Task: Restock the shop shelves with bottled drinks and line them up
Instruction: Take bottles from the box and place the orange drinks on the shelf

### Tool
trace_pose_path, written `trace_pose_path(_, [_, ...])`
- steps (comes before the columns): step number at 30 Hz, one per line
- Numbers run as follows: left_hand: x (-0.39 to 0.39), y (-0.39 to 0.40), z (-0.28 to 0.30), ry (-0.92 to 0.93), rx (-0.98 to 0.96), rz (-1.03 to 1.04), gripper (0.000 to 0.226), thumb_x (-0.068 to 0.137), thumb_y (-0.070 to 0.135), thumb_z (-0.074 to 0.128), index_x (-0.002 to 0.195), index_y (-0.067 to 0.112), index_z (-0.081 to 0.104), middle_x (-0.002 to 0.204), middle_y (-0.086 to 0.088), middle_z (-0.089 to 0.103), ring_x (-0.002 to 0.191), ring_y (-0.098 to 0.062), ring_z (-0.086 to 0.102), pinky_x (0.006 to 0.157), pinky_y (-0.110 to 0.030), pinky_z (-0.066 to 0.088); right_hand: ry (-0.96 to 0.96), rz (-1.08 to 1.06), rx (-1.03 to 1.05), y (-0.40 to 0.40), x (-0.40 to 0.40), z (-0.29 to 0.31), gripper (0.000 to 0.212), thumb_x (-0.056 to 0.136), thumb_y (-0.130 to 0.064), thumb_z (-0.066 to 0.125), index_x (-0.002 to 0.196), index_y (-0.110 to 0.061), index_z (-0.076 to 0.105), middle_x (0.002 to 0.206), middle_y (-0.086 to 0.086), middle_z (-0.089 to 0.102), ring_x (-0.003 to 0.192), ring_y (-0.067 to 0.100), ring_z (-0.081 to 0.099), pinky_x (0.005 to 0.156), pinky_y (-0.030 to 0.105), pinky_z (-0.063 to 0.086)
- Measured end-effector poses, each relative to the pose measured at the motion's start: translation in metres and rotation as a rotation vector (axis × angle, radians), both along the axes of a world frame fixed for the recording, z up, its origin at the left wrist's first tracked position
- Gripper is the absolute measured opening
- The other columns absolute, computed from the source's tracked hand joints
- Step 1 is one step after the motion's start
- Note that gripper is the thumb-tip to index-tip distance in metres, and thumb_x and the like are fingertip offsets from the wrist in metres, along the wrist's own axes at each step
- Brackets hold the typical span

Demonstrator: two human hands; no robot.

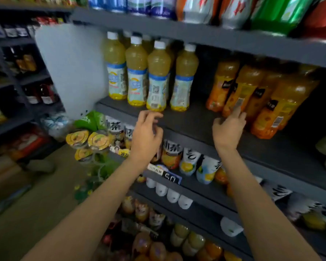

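Head view: four pale yellow bottles (157, 76) with white caps stand in a front row on the grey shelf (192, 119), more of the same behind them, mostly hidden. Orange bottles (252, 91) stand to their right on that shelf, leaning in the wide-angle picture, their caps lost in shadow under the shelf above. A bare gap of shelf lies between the two groups.

Left hand (146, 134) is raised just below the third yellow bottle's base, fingers loosely curled and holding nothing; whether fingertips touch the bottle or shelf edge, cannot tell. Right hand (229, 129) reaches to the front orange bottles, index finger stretched up against one bottle's label, other fingers bent; motion blur hides whether it grips anything, looks like touch only. Both forearms are bare.

Upper shelf (196, 32) carries big bottles (196, 10) in blue, orange and green wrap, cut off at the top edge. Below the hands, a lower shelf holds iced-tea bottles (171, 155), partly covered by the left arm, with a price tag (170, 178) on its edge. Further down, white caps (172, 195) and dark blurry bottles, hard to make out. Left: yellow-lidded cups (88, 141), green packs (91, 120), a pale panel (72, 68), and a dim side rack (17, 76) with dark bottles, labels unreadable. Floor (36, 204) is brown.
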State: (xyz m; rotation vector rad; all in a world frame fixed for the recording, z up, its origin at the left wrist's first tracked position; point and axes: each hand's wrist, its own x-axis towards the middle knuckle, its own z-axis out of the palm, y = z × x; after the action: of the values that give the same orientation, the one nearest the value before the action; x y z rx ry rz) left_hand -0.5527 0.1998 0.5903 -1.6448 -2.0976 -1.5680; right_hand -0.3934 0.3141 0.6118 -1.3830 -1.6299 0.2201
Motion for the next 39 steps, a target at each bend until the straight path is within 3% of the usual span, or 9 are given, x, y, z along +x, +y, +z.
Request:
trace_pose_path(5, [-0.038,-0.113,-0.076,-0.04,-0.113,0.205,0.021,0.087,0.0,0.05,0.106,0.005,0.057,0.112,-0.012,0.049,0.08,-0.009,0.046,0.067,-0.02,0.038,-0.114,0.532,0.207,-0.121,-0.052,-0.052,0.023,0.086,-0.003,0.048,0.109,0.0,0.053,0.106,0.017,0.053,0.099,0.029,0.051,0.083,0.031,0.04])
trace_pose_path(10, [-0.074,-0.246,-0.212,-0.28,-0.575,0.331,0.032,0.079,0.012,0.047,0.107,0.002,0.06,0.101,-0.018,0.057,0.095,-0.029,0.055,0.086,-0.033,0.038,-0.498,0.959,-0.217,-0.227,-0.108,-0.195,0.029,0.09,-0.008,0.05,0.118,-0.005,0.051,0.121,0.012,0.046,0.115,0.027,0.045,0.09,0.03,0.04])
trace_pose_path(13, [-0.088,-0.321,-0.278,-0.37,-0.916,0.329,0.03,0.087,0.006,0.054,0.116,-0.001,0.057,0.113,-0.02,0.057,0.108,-0.035,0.053,0.093,-0.037,0.039,-0.725,0.97,-0.481,-0.273,-0.112,-0.291,0.036,0.089,-0.012,0.049,0.125,-0.006,0.047,0.129,0.012,0.041,0.124,0.031,0.039,0.1,0.035,0.035])
trace_pose_path(18, [-0.102,-0.398,-0.381,-0.478,-1.118,0.404,0.03,0.091,0.009,0.05,0.12,0.004,0.056,0.116,-0.018,0.062,0.108,-0.034,0.058,0.091,-0.036,0.041,-0.86,1.033,-0.785,-0.339,-0.137,-0.434,0.036,0.086,-0.016,0.053,0.121,-0.01,0.048,0.128,0.012,0.044,0.122,0.031,0.041,0.104,0.039,0.035])
trace_pose_path(24, [-0.107,-0.428,-0.513,-0.587,-1.017,0.436,0.028,0.092,0.007,0.05,0.12,0.006,0.052,0.11,-0.01,0.058,0.094,-0.018,0.057,0.083,-0.027,0.045,-0.979,1.209,-1.07,-0.402,-0.177,-0.615,0.036,0.093,-0.02,0.052,0.127,-0.017,0.046,0.131,0.007,0.043,0.122,0.027,0.042,0.1,0.036,0.036])
trace_pose_path(28, [-0.111,-0.431,-0.589,-0.478,-0.944,0.443,0.022,0.092,0.006,0.046,0.113,0.006,0.055,0.098,0.0,0.055,0.085,-0.012,0.054,0.07,-0.015,0.037,-1.127,1.25,-0.988,-0.416,-0.199,-0.722,0.046,0.093,-0.01,0.05,0.137,-0.018,0.039,0.142,0.009,0.033,0.126,0.028,0.039,0.105,0.036,0.033])
trace_pose_path(31, [-0.118,-0.437,-0.634,-0.443,-0.855,0.477,0.021,0.089,0.001,0.048,0.107,0.005,0.058,0.103,-0.007,0.056,0.093,-0.021,0.057,0.076,-0.024,0.044,-1.314,1.306,-0.87,-0.429,-0.21,-0.777,0.054,0.092,0.0,0.042,0.143,-0.017,0.031,0.15,0.013,0.021,0.13,0.032,0.035,0.107,0.038,0.033])
trace_pose_path(35, [-0.119,-0.452,-0.654,-0.456,-0.793,0.529,0.021,0.084,0.001,0.052,0.103,0.008,0.058,0.107,-0.006,0.055,0.098,-0.021,0.055,0.082,-0.028,0.044,-1.309,1.282,-0.845,-0.431,-0.215,-0.79,0.045,0.09,-0.004,0.05,0.134,-0.013,0.041,0.139,0.015,0.036,0.117,0.033,0.049,0.095,0.038,0.043])
trace_pose_path(39, [-0.116,-0.453,-0.636,-0.541,-0.878,0.407,0.044,0.079,0.024,0.063,0.12,0.013,0.051,0.12,-0.001,0.052,0.113,-0.02,0.046,0.093,-0.025,0.036,-1.112,1.277,-0.863,-0.402,-0.228,-0.706,0.036,0.077,-0.028,0.07,0.107,-0.012,0.057,0.106,0.009,0.061,0.098,0.027,0.059,0.074,0.031,0.046])
